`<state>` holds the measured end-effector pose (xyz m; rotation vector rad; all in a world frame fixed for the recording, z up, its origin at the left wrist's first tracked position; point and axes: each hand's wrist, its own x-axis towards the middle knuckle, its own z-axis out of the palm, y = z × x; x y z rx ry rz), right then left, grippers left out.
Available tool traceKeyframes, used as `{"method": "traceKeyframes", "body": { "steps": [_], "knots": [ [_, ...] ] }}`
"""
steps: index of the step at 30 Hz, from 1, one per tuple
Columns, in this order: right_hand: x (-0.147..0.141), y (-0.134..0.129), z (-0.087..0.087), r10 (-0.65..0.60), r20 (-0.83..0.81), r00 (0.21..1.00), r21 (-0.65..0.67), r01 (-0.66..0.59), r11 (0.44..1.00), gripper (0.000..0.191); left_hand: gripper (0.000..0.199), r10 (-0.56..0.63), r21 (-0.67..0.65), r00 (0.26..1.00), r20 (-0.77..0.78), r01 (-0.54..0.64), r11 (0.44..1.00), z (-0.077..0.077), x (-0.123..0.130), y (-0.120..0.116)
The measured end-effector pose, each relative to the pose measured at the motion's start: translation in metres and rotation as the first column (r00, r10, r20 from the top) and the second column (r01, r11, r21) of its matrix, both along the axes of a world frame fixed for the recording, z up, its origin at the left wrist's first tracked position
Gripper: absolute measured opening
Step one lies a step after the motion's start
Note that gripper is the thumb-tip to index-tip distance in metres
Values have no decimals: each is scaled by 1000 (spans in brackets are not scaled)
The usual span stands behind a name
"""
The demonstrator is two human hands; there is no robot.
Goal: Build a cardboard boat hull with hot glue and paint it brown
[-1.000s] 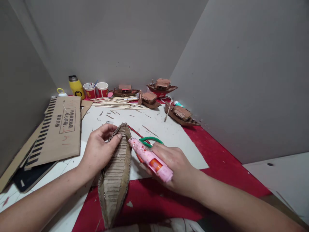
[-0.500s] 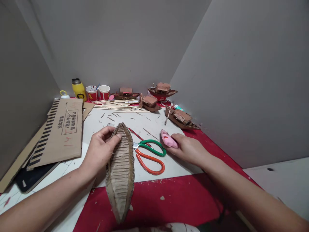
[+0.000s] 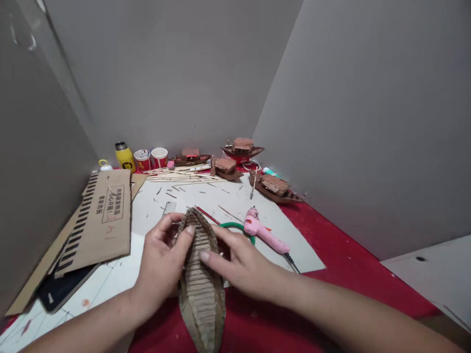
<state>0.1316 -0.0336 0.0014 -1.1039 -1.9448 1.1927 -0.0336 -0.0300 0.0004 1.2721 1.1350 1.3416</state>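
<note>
A cardboard boat hull (image 3: 204, 289), ribbed crosswise inside, is held up in front of me with its narrow end pointing away. My left hand (image 3: 164, 255) grips its left edge near the far tip, thumb inside. On the opposite edge my right hand (image 3: 245, 264) is closed too, its thumb pressed on the ribs and its fingers behind the rim. Just beyond that hand a pink hot glue gun (image 3: 267, 235) lies on the white sheet. Scissors with a green handle (image 3: 235, 225) are mostly covered by my right hand and the hull.
Finished brown boats (image 3: 274, 186) stand at the back and right. Thin wooden sticks (image 3: 184, 175), paper cups (image 3: 159, 158) and a yellow bottle (image 3: 125, 158) are at the back. Printed cardboard (image 3: 99, 225) lies at left. A ruler (image 3: 169, 208) and dark scraps rest on the white sheet (image 3: 294, 245).
My right hand has let go of the pink glue gun, which now lies on the sheet, and has taken hold of the hull's right side. The left hand keeps its grip.
</note>
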Motion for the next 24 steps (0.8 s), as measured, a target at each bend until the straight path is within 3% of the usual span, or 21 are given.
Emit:
{"method": "traceKeyframes", "body": {
  "steps": [2,7,11,19,24],
  "knots": [
    [-9,3,-6,-18,-74,997,-14,17,1000,17,8,-51,25,998,-41,52,998,1,-1,-1],
    [-7,10,-10,-20,-80,997,-36,17,999,14,12,-166,-16,977,-136,165,986,8,-7,3],
    [-5,11,-12,-9,-27,1000,-11,9,1000,12,13,-97,-35,986,-137,93,995,11,-9,8],
    [-7,11,-24,-7,52,999,49,5,999,11,11,-68,-42,974,-216,60,997,11,-10,13],
    [-9,11,-27,12,44,999,49,-14,999,11,11,-38,41,948,-316,54,998,5,-11,15]
  ]
}}
